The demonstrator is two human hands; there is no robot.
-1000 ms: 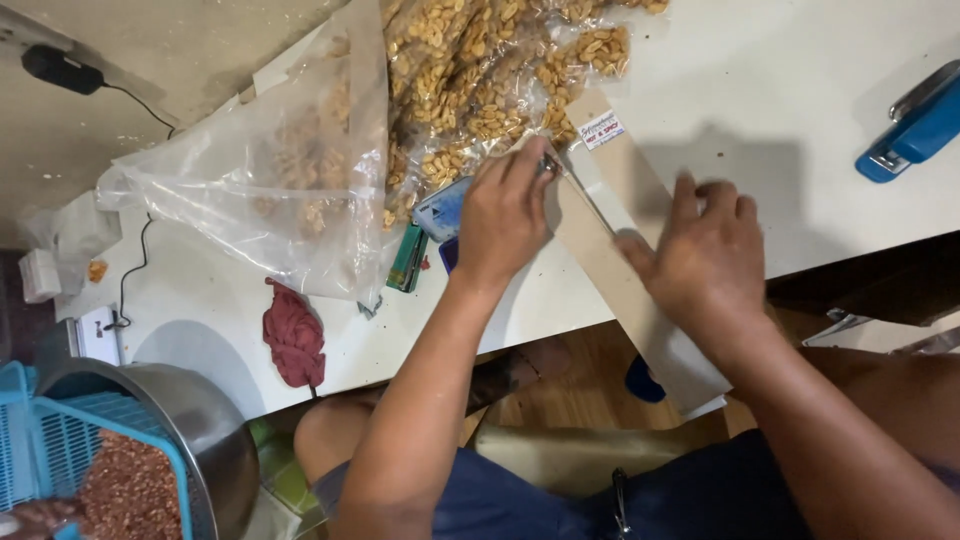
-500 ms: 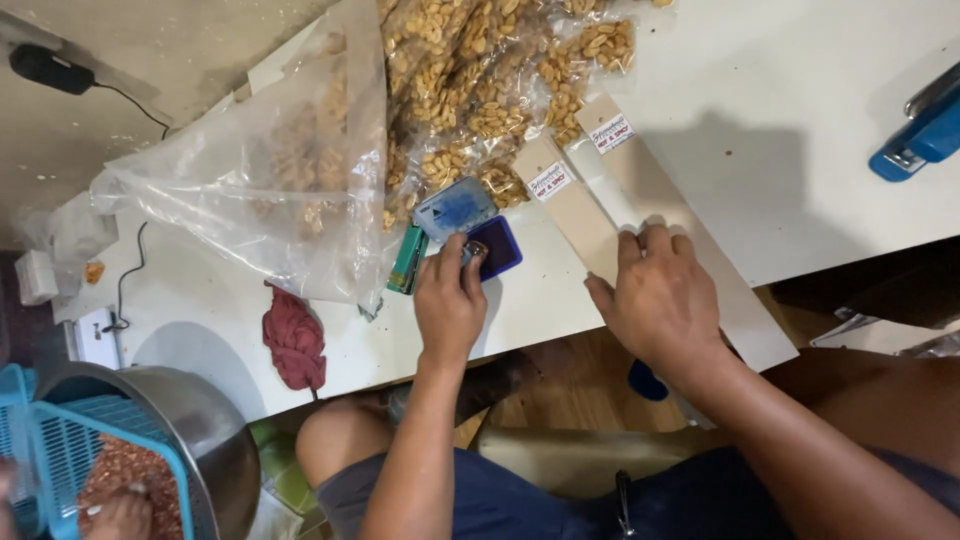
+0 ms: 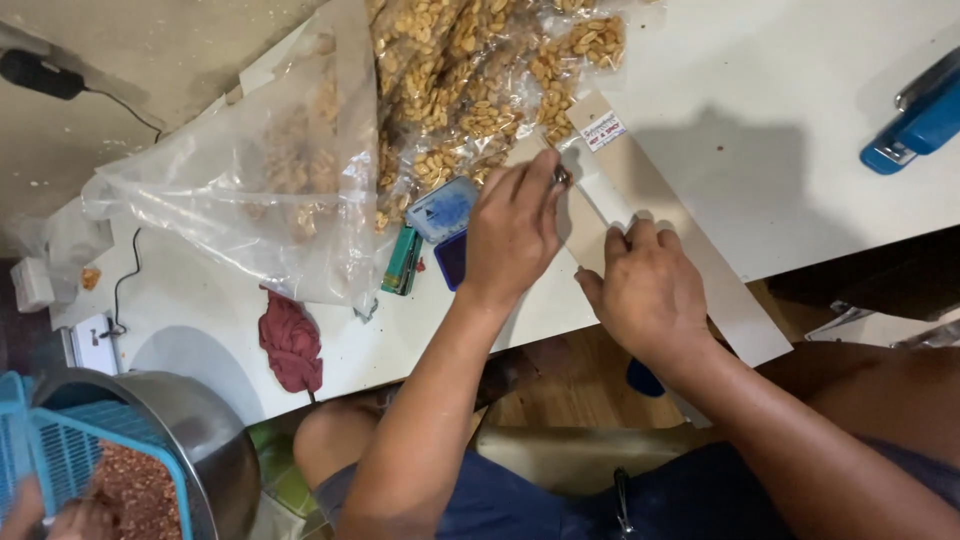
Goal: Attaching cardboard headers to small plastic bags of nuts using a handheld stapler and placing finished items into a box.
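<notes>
From the head camera we look down on a white table (image 3: 800,130). Our left hand (image 3: 515,235) is closed around a small dark stamp (image 3: 562,176), pressing it down on the top of a long tan card (image 3: 690,265) that lies slanting across the table edge. Our right hand (image 3: 650,290) lies flat on the card just below, fingers spread, holding nothing. A white label (image 3: 604,131) sits on the card's far end, just beyond the stamp.

Bags of peanuts (image 3: 470,80) crowd the card's upper end, with a big clear bag (image 3: 250,190) to their left. An ink pad (image 3: 442,208) and a green lighter (image 3: 402,260) lie just beside our left wrist. A red cloth (image 3: 291,341) rests nearer the table edge, a blue stapler (image 3: 915,120) well apart on the right. At lower left a blue basket (image 3: 60,460) of reddish bits sits in a steel bowl (image 3: 205,440).

Half a second ago our left hand was on the ink pad; it has since moved up to the card, which then showed two labels.
</notes>
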